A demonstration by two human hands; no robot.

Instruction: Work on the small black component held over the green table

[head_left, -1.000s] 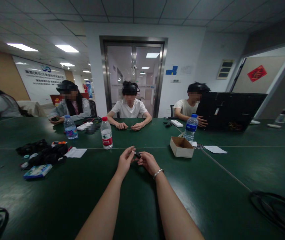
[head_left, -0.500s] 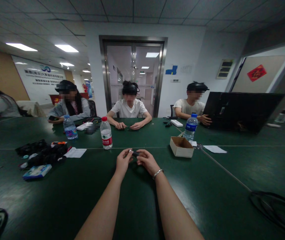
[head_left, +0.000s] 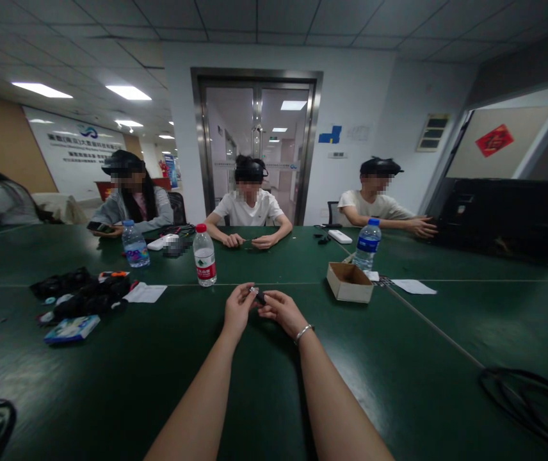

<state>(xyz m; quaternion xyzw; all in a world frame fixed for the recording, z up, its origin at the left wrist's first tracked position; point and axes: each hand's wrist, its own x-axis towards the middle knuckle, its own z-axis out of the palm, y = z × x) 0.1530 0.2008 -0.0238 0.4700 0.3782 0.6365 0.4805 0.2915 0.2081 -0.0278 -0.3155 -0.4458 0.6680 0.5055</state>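
Observation:
My left hand [head_left: 237, 310] and my right hand [head_left: 281, 311] meet over the dark green table [head_left: 168, 358], fingertips pinched together on a small dark object [head_left: 259, 297] with a light tip. Both hands are closed on it; what it is I cannot make out. A silver bracelet [head_left: 303, 332] circles my right wrist. A water bottle with a red cap [head_left: 204, 255] stands just beyond my left hand, and an open cardboard box [head_left: 349, 282] sits beyond my right.
Several people sit across the table; one reaches to a black laptop [head_left: 509, 218] at the right. Black gear [head_left: 84, 296], a blue packet [head_left: 72, 330] and paper [head_left: 145, 293] lie at left. Two blue-labelled bottles [head_left: 367, 244] [head_left: 135, 244] stand farther back. Black cables [head_left: 528, 400] coil at lower right.
My left fingers have closed onto the small object held between both hands. The person at the right has slid the black laptop farther to the right.

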